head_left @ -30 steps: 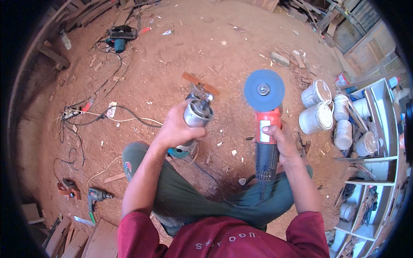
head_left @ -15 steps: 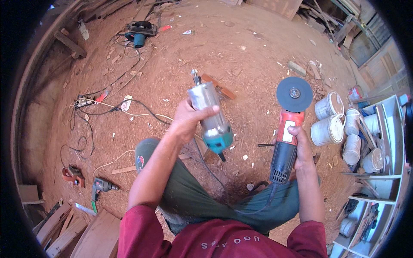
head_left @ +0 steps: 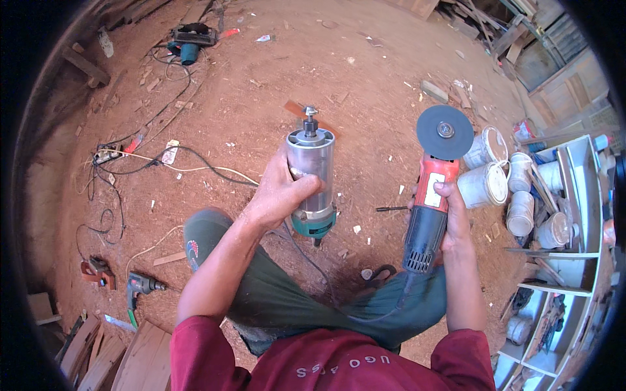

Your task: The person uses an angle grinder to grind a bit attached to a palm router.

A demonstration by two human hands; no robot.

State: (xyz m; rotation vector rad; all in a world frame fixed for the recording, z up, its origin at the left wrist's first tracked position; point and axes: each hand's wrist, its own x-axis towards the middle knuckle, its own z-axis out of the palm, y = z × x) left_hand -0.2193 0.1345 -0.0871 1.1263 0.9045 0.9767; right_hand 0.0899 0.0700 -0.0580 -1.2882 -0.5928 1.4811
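In my left hand (head_left: 279,195) is a trim router (head_left: 312,159) with a silver body and a teal end cap. It stands nearly upright, its collet and bit (head_left: 310,117) at the top, and my fingers wrap round the metal body. My right hand (head_left: 455,215) grips a red and black angle grinder (head_left: 430,208), whose grey disc (head_left: 445,132) is uppermost and faces me. A dark side rod (head_left: 391,208) sticks out beside the grinder. The grinder's cord (head_left: 405,293) runs down across my lap. Behind the router's bit lies an orange-brown wood piece (head_left: 295,108), partly hidden.
Sawdust and scraps cover the floor. A circular saw (head_left: 190,45) lies at the far left, with tangled cords (head_left: 107,156) nearer. A drill (head_left: 140,285) and a hand planer (head_left: 98,272) lie at lower left beside planks (head_left: 143,358). White buckets (head_left: 484,184) and a shelf frame (head_left: 564,287) stand at right.
The router has turned from a tilt to nearly upright, its bit end swinging right. The grinder stays in my right hand. The view has shifted, moving the background slightly left and up.
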